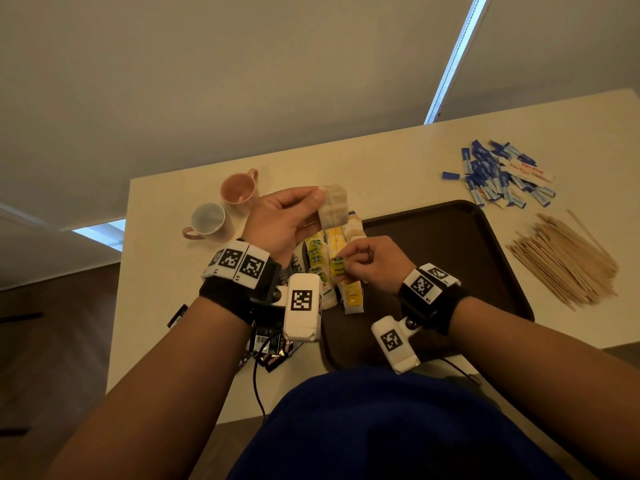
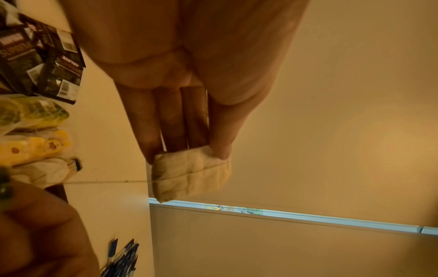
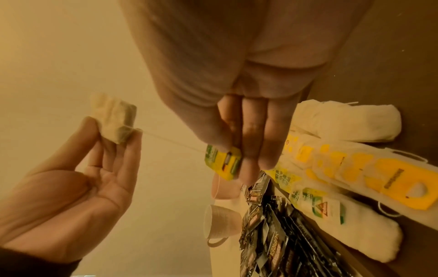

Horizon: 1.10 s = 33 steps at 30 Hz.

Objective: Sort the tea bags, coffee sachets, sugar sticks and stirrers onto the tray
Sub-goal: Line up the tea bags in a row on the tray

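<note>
Tea bag (image 1: pixel 332 208) pinched in left hand (image 1: pixel 284 223) mid-frame, right hand (image 1: pixel 369 263) pinching its tag (image 1: pixel 338 266), string taut; tea step, next lay it onto tray (image 1: pixel 485 258).

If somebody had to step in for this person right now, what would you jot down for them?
Left hand: pinches a loose tea bag, held up above the table.
Right hand: pinches that bag's green tag; the string runs between the two hands.
Done: rows of tea bags lie at the tray's left edge.
Left: the held bag; the coffee sachets on the table left of the tray; the sugar sticks and stirrers on the table to its right.
Two mugs stand behind the left hand.
</note>
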Each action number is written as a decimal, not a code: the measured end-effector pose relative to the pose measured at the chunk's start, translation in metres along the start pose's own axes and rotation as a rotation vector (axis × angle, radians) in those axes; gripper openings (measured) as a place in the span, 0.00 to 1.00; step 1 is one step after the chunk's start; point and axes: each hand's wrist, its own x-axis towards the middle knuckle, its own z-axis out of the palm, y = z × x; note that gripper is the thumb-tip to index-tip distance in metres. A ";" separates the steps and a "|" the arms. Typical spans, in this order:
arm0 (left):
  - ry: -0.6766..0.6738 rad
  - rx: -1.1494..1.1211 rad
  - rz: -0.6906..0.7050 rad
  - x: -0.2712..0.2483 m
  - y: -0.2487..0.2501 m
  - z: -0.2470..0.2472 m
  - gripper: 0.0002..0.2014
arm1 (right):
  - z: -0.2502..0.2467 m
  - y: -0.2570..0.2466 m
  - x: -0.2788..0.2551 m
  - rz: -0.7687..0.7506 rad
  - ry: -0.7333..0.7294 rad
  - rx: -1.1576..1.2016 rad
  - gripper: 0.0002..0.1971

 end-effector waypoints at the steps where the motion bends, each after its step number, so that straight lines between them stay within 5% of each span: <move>1: -0.009 0.000 -0.009 0.000 0.000 0.000 0.04 | -0.002 0.001 0.003 -0.008 0.052 -0.042 0.06; 5: -0.064 0.003 -0.051 -0.004 -0.003 -0.002 0.04 | -0.010 0.003 0.014 -0.035 0.183 -0.253 0.03; 9: -0.099 0.041 -0.089 -0.007 -0.013 -0.006 0.05 | -0.015 -0.017 0.016 0.001 0.215 -0.077 0.05; 17: -0.023 0.135 -0.169 -0.004 -0.038 -0.014 0.03 | -0.020 -0.054 0.022 -0.161 0.288 0.133 0.12; 20: 0.008 0.135 -0.168 0.000 -0.040 -0.013 0.02 | -0.019 -0.058 0.025 -0.204 0.304 0.116 0.07; 33: 0.064 0.106 -0.156 0.006 -0.039 -0.015 0.11 | -0.028 -0.068 0.011 -0.273 0.077 -0.113 0.09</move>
